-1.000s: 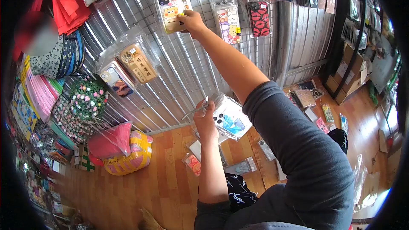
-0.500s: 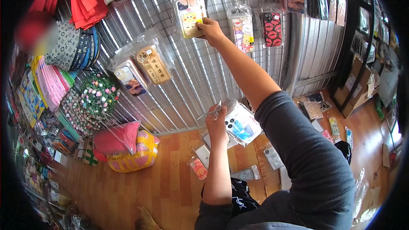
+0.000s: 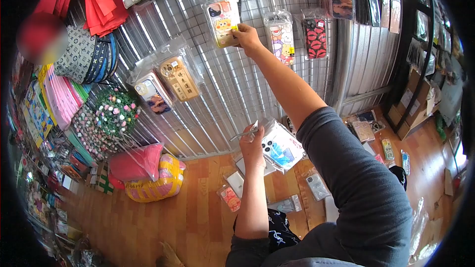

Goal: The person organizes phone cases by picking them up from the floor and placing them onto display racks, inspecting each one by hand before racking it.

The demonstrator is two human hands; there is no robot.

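My right hand pinches the lower right edge of a cartoon phone case in clear packaging, up against the wire grid wall. Lower down, my left hand is closed on the top of the clear wrapper of a white-and-blue phone case, which hangs to its right. To the right of my right hand hang a phone case with cartoon animals and a black one with red lips. A wooden-look phone case and a landscape-print one hang to the left.
Packaged phone cases, among them an orange one and a clear one, lie on the wooden floor. A yellow-taped bundle stands by the wall at left. Patterned bags and flower garlands hang above it. Cardboard boxes sit at right.
The whole view has shifted slightly, so the wall sits a little lower. The cartoon phone case under my right hand has turned slightly. Both hands keep their hold.
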